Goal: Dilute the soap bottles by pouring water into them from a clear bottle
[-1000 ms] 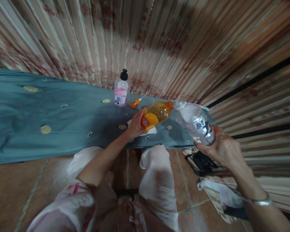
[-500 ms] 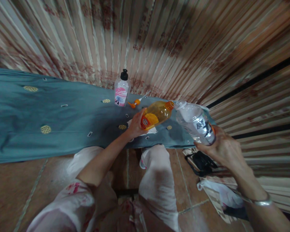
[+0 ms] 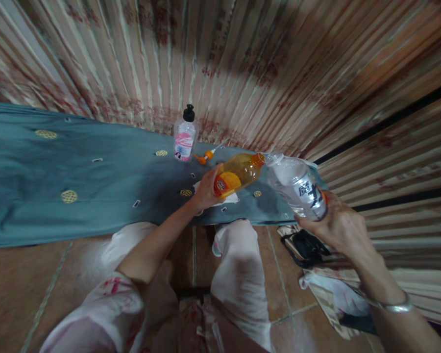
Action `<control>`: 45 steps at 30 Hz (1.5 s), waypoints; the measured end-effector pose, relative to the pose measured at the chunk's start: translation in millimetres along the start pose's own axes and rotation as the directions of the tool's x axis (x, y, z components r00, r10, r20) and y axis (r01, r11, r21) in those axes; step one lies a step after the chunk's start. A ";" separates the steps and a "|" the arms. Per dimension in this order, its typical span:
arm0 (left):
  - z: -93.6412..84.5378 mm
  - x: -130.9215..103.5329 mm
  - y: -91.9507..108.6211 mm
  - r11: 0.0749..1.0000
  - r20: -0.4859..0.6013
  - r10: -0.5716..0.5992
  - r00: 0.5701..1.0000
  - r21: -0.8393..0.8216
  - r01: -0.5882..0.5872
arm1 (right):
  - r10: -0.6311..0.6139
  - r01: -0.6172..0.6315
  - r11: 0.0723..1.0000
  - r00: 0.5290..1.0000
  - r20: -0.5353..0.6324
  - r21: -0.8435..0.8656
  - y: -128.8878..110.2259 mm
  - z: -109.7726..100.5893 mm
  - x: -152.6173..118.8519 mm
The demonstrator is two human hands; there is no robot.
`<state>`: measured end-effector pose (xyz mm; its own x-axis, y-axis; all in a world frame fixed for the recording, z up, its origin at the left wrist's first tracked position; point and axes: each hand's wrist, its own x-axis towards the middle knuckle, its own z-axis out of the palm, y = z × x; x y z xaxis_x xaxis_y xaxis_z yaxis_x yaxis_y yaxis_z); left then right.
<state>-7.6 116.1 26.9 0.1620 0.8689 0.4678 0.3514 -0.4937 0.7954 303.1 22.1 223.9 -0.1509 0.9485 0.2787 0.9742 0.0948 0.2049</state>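
Observation:
My left hand (image 3: 207, 191) is wrapped around the base of an orange see-through bottle (image 3: 242, 171), tilted with its neck up to the right. Closed round the lower end of a large clear plastic bottle (image 3: 290, 181) is my right hand (image 3: 334, 220); that bottle leans to the left. The two mouths meet or nearly meet, and I cannot tell whether liquid passes between them. An orange pump top (image 3: 206, 157) with a pale tube lies on the cloth behind my left hand. Under the orange bottle is a piece of white tissue (image 3: 231, 198).
A clear bottle with a pink label and black cap (image 3: 184, 139) stands at the back of the teal cloth (image 3: 106, 181). Pleated curtains (image 3: 206, 73) hang behind and to the right. A black bag (image 3: 305, 246) and fabric lie on the tiled floor (image 3: 282, 284).
Almost nothing differs. Both hands hold the same bottles, mouth to mouth, in the same place.

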 end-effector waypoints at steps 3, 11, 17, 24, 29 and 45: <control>-0.1 0.3 0.4 1.000 -0.008 -0.002 1.000 -0.010 0.002 | 0.004 -0.004 1.000 1.000 0.008 0.002 -0.7 -0.6 0.2; -0.3 0.1 0.1 1.000 -0.002 0.005 1.000 -0.005 -0.005 | 0.008 -0.008 1.000 1.000 0.008 0.004 -2.0 -1.2 0.2; -0.3 0.0 0.8 1.000 -0.012 -0.001 1.000 -0.011 0.001 | 0.009 -0.009 1.000 1.000 -0.001 -0.006 -2.2 -0.5 0.3; -0.1 0.1 0.3 1.000 -0.007 0.014 1.000 -0.010 -0.015 | -0.002 0.002 1.000 1.000 0.004 -0.011 -1.1 -1.1 -0.1; 0.4 -0.5 -2.3 0.999 -0.009 0.037 0.999 -0.003 -0.037 | 0.007 -0.007 1.000 1.000 0.015 -0.021 -2.0 -2.2 0.5; 0.8 -0.3 -3.7 0.999 -0.003 0.033 0.999 0.008 -0.033 | -0.003 0.003 0.999 1.000 0.015 -0.032 -0.8 -0.9 -0.2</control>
<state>-8.3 117.6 23.6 0.1711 0.8519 0.4950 0.3534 -0.5220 0.7763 302.2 21.6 224.6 -0.1511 0.9525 0.2645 0.9677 0.0880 0.2361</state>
